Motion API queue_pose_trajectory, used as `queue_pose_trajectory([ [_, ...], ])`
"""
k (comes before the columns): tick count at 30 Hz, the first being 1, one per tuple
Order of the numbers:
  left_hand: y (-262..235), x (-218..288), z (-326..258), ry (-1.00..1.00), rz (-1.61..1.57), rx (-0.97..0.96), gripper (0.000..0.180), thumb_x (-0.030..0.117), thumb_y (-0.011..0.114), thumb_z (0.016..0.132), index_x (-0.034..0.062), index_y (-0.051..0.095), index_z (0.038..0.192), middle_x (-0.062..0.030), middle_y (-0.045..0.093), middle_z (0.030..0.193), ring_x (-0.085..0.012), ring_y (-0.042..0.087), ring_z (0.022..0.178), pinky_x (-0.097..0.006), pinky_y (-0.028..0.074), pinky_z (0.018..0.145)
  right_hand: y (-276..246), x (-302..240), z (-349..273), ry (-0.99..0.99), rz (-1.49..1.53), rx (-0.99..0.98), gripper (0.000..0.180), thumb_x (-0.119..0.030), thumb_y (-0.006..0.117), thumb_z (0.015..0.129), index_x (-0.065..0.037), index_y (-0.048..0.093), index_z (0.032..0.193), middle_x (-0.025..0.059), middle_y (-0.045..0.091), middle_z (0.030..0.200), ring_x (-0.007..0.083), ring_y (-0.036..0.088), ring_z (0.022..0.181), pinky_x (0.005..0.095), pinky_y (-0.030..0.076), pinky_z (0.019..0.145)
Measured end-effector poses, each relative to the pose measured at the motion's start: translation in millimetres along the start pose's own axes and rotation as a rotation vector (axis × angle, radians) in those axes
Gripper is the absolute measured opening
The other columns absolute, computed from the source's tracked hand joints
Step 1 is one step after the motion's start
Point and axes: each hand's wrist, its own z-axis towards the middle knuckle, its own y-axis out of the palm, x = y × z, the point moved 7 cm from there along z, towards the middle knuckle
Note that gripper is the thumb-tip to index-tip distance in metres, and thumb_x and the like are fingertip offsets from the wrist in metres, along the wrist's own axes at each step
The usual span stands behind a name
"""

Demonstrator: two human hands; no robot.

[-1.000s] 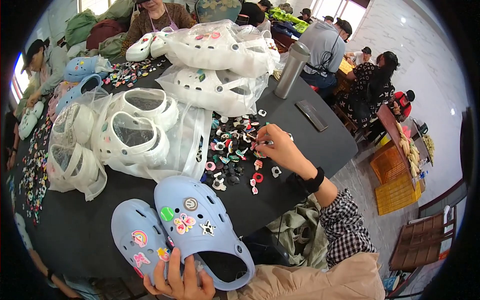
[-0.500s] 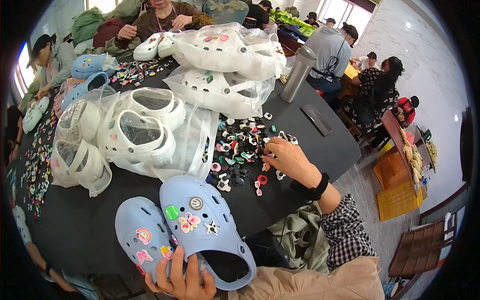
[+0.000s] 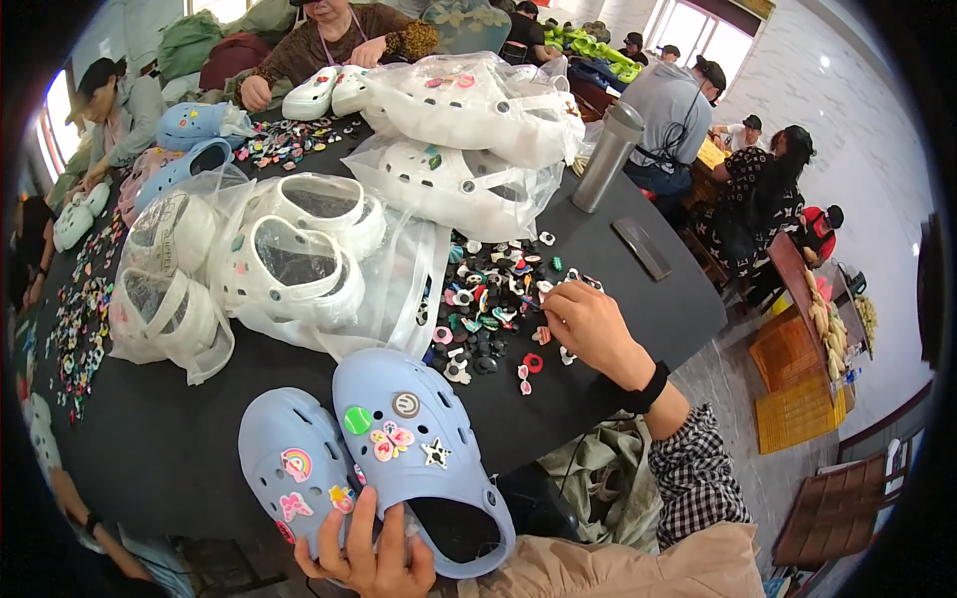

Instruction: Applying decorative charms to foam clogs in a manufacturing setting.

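Clogs (image 3: 401,466): gripping with left hand (image 3: 374,563), drawing curled right hand (image 3: 600,334) back over charms (image 3: 490,297), baring more; unclear if pinching any.

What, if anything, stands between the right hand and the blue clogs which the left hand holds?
Only low things: small loose charms, including a red ring, lie on the black tabletop between the right hand and the blue clogs. Nothing taller is visible there.

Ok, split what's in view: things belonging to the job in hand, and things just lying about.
Belongs to the job:
light-blue clogs, held by the left hand
loose charms, beside the right hand

Seemingly just lying about:
metallic flask
flat dark object
bagged white clogs, in neither hand
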Motion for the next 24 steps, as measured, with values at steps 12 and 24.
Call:
queue_pose_trajectory([
  [12,-1,0,1,0.006,0.008,0.013,0.03,0.036,0.052,0.096,0.0188,0.076,0.102,-0.002,0.07,0.126,-0.0244,0.054,0.119,-0.05,0.021,0.112,-10,0,7,0.06,0.228,0.151,0.007,-0.009,0.059,0.094,-0.005,0.062,0.099,0.0141,0.068,0.083,0.0366,0.065,0.072,0.0453,0.052,0.066],
  [24,-2,1,2,0.005,-0.035,0.031,0.028,0.032,0.054,0.093,0.0178,0.076,0.103,-0.0018,0.07,0.124,-0.0229,0.055,0.118,-0.049,0.022,0.111,-20,-3,11,0.196,0.374,0.002,0.021,-0.001,0.061,0.092,-0.002,0.065,0.113,0.0139,0.062,0.093,0.0289,0.063,0.081,0.0373,0.05,0.072],
])
